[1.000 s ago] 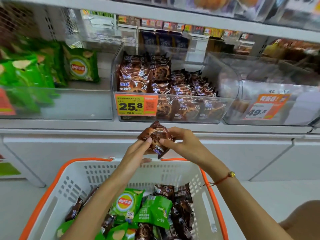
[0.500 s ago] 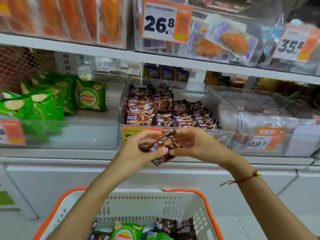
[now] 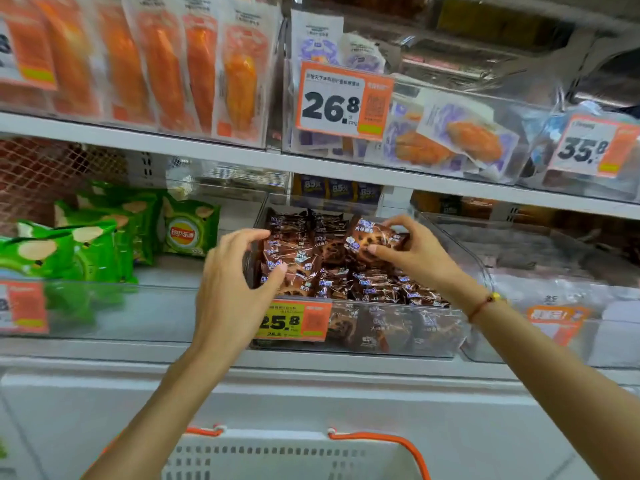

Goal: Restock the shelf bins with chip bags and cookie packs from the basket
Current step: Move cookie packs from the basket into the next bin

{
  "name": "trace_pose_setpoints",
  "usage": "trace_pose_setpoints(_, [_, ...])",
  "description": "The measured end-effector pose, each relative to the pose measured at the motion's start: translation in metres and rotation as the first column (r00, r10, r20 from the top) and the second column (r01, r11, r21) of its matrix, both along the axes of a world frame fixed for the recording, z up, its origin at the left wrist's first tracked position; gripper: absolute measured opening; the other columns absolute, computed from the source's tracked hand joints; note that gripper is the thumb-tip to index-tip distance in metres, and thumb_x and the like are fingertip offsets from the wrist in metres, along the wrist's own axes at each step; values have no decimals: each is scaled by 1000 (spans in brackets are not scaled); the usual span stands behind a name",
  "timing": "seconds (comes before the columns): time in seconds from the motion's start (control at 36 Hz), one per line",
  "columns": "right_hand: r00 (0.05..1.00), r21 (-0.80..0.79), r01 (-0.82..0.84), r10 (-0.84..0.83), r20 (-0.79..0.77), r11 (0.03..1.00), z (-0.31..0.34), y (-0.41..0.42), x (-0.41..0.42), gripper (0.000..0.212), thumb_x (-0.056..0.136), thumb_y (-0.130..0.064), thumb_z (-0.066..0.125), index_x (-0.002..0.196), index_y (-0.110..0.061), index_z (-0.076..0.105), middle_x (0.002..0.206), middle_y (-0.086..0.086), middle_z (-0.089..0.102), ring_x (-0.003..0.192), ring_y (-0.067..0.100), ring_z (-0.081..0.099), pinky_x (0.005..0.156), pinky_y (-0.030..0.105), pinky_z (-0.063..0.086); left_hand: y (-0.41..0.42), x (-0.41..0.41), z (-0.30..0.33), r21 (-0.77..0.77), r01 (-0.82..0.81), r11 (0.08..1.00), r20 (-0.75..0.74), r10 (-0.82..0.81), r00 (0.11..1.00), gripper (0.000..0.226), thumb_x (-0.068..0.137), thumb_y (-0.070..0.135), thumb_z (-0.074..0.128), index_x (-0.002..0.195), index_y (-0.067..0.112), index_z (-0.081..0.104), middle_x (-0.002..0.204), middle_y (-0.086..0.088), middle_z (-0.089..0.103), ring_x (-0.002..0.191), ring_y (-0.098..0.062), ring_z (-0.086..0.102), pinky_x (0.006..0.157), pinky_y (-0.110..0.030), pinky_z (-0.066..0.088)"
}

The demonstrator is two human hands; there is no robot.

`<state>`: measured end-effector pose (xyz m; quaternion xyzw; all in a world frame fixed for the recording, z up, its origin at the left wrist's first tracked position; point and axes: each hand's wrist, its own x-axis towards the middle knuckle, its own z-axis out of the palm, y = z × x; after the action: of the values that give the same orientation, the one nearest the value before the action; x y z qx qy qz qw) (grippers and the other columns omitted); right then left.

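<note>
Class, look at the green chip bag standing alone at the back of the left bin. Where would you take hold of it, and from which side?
Take the chip bag by its crimped top edge, coming from above and in front. It stands upright facing out, apart from the other green bags, so the top seam is free, and pinching that flat seam likely spares the chips.

Cookie packs [image 3: 332, 268]: glossy brown plastic film, crinkly, w/ light glare. Chip bags [image 3: 86, 244]: shiny green foil-like film. Bins [image 3: 398, 332]: clear hard plastic, smooth, reflective. Price tag [image 3: 294, 320]: matt orange/white paper or card. Shelf [image 3: 214, 155]: smooth white painted, prob. metal. Basket [image 3: 277, 455]: matt white perforated plastic, orange rim.
</note>
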<state>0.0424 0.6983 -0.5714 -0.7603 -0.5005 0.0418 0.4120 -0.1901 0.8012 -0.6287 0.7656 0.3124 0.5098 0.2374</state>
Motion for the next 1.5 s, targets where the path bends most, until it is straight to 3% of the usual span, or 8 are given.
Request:
trace_pose_setpoints(0.14, [988,-150,-5,28,151,989,-13,47,11,49,80,-28,76,123,-20,54,119,6,61,102,20,59,89,33,50,17,-1,-14,-116,-42,992,-136,26,990,73,78,44,74,139,28,38,138,7,43,116,-7,44,88,-29,38])
trace_pose_setpoints(0.28, [943,-212,3,68,326,977,-32,77,9,41,81,-34,74,118,-26,59,120,3,64,102,20,62,89,39,52,21,-2,-17,-111,-10,994,-107,-2,994,74,77,41,75,140,28,40,137,11,47,111,-3,45,87,-28,39])
trace_pose_setpoints(0.5, [704,-176,49,91,705,983,-31,82,16,44,82,-33,73,124,-27,59,123,-1,58,118,21,49,96,37,42,26,-5,-16,-114,11,993,-89,-21,996,73,74,41,78,137,29,43,135,12,50,114,-4,48,86,-27,41])
trace_pose_setpoints(0.72, [727,-121,56,42,685,991,-40,85,11,41,81,-35,74,119,-29,59,113,-4,66,103,19,61,84,35,53,23,-3,-17,-98,-8,995,-78,0,997,70,76,39,76,137,28,44,135,10,51,106,2,42,86,-26,40])
trace_pose_setpoints(1.0, [834,-363,20,184,520,932,-21,79,9,50,84,-23,72,130,-27,54,124,-2,61,116,18,55,95,35,47,20,-2,-16,-125,6,992,-69,-15,998,70,78,37,76,138,27,43,134,10,50,106,4,40,85,-24,38])
trace_pose_setpoints(1.17, [857,-154,2,78,509,988,-16,40,-5,49,85,-23,70,131,-28,54,133,2,56,127,22,44,105,38,37,14,-4,-18,-98,25,995,-12,-26,1000,70,79,33,76,139,27,41,133,13,45,108,7,39,85,-21,36])
trace_pose_setpoints(1.36, [930,88,-157,117,349,984,-39,-32,-58,28,86,-15,67,110,-26,57,85,-14,58,78,4,55,68,19,45,-28,-18,-30,91,28,995,134,-40,990,43,82,23,72,120,31,53,108,17,54,99,3,51,82,-2,34])
trace_pose_setpoints(1.5, [928,-190,-233,277,250,954,-89,-61,-72,21,85,-23,68,94,-36,55,75,-15,58,70,6,55,60,22,45,-58,-21,-69,-19,82,996,63,-81,995,26,84,21,70,98,38,57,87,24,58,87,7,54,72,-10,43])
